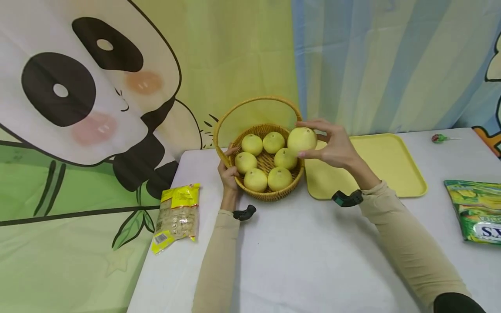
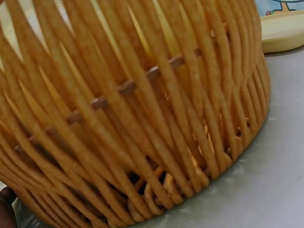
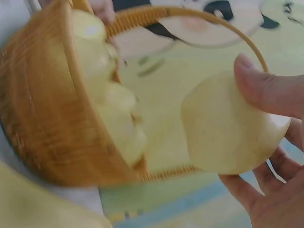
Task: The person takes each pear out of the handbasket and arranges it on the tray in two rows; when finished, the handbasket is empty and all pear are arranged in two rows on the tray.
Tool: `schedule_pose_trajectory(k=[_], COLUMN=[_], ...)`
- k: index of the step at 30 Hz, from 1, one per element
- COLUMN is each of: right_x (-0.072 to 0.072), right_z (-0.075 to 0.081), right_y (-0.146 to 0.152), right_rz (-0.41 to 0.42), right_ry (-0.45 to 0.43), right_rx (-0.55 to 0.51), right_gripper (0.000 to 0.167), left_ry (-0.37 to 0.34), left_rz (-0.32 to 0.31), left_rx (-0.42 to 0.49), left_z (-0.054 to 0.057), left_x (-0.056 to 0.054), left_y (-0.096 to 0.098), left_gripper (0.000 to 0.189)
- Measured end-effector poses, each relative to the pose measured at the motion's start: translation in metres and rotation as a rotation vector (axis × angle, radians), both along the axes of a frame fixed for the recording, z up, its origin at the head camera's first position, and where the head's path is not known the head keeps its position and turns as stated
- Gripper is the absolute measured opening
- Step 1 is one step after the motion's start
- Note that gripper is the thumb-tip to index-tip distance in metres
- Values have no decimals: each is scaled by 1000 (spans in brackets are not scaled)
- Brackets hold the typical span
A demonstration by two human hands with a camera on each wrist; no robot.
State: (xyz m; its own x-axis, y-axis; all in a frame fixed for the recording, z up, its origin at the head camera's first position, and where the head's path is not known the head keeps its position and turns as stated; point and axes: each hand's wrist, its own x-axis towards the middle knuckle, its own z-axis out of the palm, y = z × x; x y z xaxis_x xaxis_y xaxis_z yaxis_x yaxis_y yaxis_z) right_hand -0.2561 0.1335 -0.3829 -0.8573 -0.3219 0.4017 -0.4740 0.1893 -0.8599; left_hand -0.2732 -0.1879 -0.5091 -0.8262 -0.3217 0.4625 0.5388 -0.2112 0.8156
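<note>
A round, pale yellow-green fruit (image 1: 302, 140), pear-like, is held between the thumb and fingers of my right hand (image 1: 332, 143) at the right rim of the wicker basket (image 1: 270, 196). In the right wrist view the same fruit (image 3: 228, 126) shows apart from the basket wall, inside the span of the handle. Several similar fruits (image 1: 255, 179) lie in the basket around its bare middle. My left hand (image 1: 228, 174) grips the basket's left side near the handle's foot, its fingers partly hidden by the rim. Woven canes (image 2: 142, 104) fill the left wrist view.
A yellow tray (image 1: 385, 163) lies right of the basket, under the right forearm. On the left is a yellow-and-clear food packet (image 1: 182, 213). A green-yellow bag (image 1: 475, 208) and a wrapped lollipop (image 1: 439, 138) lie at the right. A panda-printed curtain (image 1: 250, 65) hangs behind the table.
</note>
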Motion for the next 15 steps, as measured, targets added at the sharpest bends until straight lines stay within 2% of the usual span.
schedule_pose_trajectory(k=[4, 7, 9, 15], right_x=[-6, -16, -24, -48], right_z=[-6, -16, -26, -52], right_y=[26, 41, 46, 48], right_rz=[-144, -200, -202, -147], right_ry=[-20, -67, -112, -258], right_rx=[-16, -33, -37, -80], right_gripper=[71, 70, 69, 66], left_ry=[9, 15, 24, -11], left_rz=[3, 3, 3, 0], left_rx=[4, 9, 17, 32], left_z=[-1, -1, -1, -4], left_x=[0, -1, -1, -2], left_y=[-2, -2, -2, 2], left_gripper=[75, 75, 75, 77])
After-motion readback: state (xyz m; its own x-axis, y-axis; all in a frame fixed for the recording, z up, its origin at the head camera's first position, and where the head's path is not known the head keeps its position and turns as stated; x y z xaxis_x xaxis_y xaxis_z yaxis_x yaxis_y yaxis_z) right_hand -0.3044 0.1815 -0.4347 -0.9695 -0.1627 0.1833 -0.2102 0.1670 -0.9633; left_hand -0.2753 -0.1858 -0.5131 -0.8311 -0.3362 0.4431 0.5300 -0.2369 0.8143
